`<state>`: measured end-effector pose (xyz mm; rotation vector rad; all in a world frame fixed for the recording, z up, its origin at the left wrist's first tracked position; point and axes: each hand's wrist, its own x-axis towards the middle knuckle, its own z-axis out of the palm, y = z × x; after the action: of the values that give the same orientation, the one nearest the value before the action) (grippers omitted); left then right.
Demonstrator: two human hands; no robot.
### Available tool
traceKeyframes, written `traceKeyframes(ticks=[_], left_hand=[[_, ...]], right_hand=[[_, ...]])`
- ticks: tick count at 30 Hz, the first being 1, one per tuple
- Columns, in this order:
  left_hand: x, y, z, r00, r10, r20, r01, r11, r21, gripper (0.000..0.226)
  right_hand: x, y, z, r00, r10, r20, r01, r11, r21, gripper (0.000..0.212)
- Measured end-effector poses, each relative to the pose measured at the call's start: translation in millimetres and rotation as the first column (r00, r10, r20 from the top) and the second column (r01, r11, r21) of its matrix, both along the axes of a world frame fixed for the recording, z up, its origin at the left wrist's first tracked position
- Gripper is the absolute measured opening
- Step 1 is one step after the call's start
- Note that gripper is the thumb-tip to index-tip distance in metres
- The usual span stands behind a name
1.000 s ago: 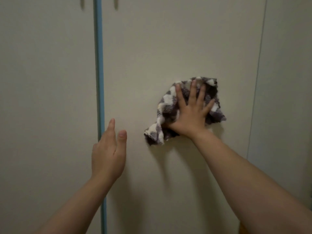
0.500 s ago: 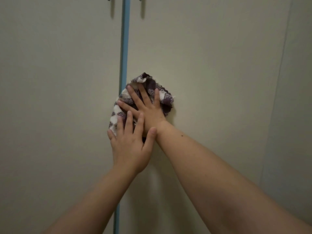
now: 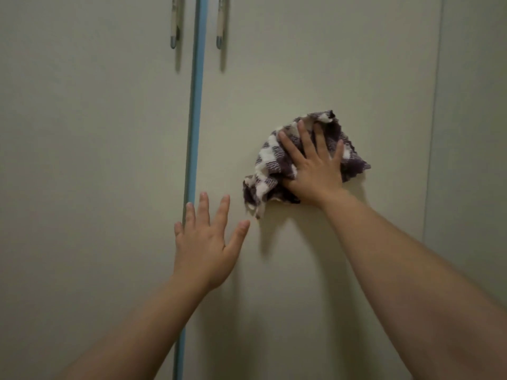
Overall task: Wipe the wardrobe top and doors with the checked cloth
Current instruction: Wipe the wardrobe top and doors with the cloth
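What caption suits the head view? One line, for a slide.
Right hand presses the checked cloth against the wardrobe door; the open left hand is spread beside the blue strip.

Two hands; one checked cloth; two doors; two handles

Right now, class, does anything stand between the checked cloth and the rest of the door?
Only the left hand, open, below-left of the checked cloth beside the blue strip. The right hand presses the cloth on the door; nothing else visible intervenes.
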<state>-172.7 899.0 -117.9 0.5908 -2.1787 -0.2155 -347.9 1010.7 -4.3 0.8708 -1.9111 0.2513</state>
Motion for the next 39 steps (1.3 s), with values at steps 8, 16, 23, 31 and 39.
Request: traceKeyframes(ticks=[8, 16, 23, 31, 39], left_hand=[[-23.5, 19.1, 21.2, 0.991, -0.119, 0.067, 0.122, 0.992, -0.039, 0.064], [-52.5, 11.9, 37.2, 0.997, 0.063, 0.051, -0.055, 0.986, -0.157, 0.069], [-83.7, 16.7, 63.2, 0.948, -0.066, -0.311, -0.058, 0.926, -0.372, 0.072], [-108.2, 30.0, 195.3, 0.832, -0.359, -0.422, 0.082, 0.833, -0.547, 0.069], [-117.0, 24.0, 304.4, 0.688, -0.445, -0.574, 0.125, 0.851, -0.511, 0.050]], right_hand=[[-60.2, 89.2, -15.8, 0.974, -0.085, 0.208, 0.144, 0.947, -0.287, 0.102], [-54.9, 73.6, -25.0, 0.958, -0.020, 0.287, 0.148, 0.890, -0.431, 0.112], [-30.7, 23.6, 36.0, 0.981, 0.000, 0.192, 0.092, 0.879, -0.467, 0.118], [-19.6, 8.9, 138.0, 0.989, 0.014, 0.145, 0.059, 0.869, -0.491, 0.101], [-11.5, -8.3, 260.8, 0.997, -0.004, 0.071, 0.038, 0.875, -0.483, 0.092]])
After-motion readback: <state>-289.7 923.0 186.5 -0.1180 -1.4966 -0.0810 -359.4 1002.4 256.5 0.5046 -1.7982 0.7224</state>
